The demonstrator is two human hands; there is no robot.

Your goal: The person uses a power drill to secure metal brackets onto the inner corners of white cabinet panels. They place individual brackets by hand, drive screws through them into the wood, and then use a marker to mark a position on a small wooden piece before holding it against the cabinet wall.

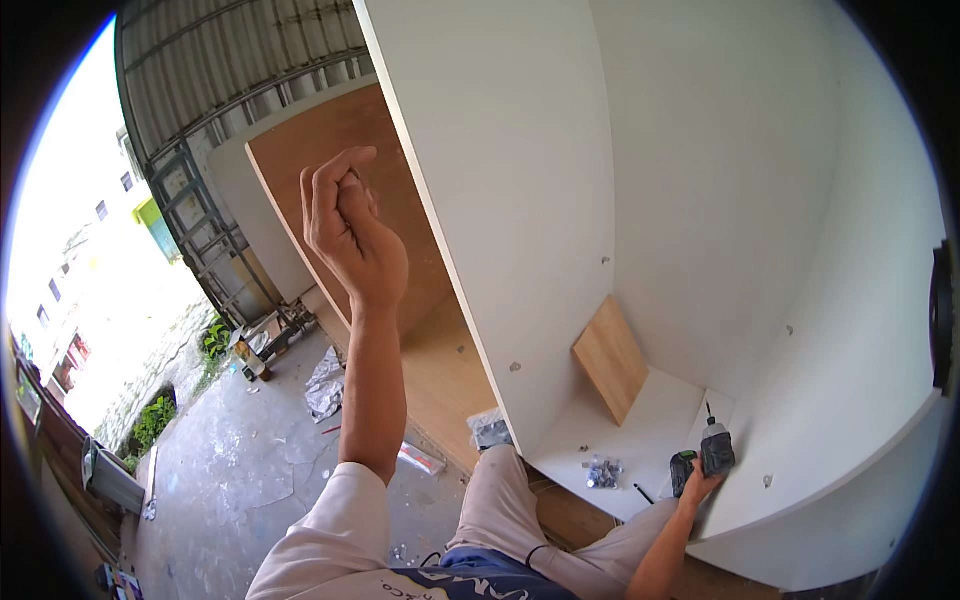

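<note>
Left hand [352, 230]: raised before brown panel [283, 158], fingers [322, 205] curled in together; cannot tell whether holding anything. Right hand [703, 486]: clamped round drill [717, 455], bit [709, 410] pointing up, near right edge of cabinet floor [640, 430].

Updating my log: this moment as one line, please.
left hand: raised, fingers curled | right hand: holding drill | wood board: leaning inside white cabinet

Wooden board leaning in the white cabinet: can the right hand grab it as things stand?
Probably not: the right hand holds the cordless drill. Otherwise, the way to the wooden board looks free, with nothing tall between them.
</note>
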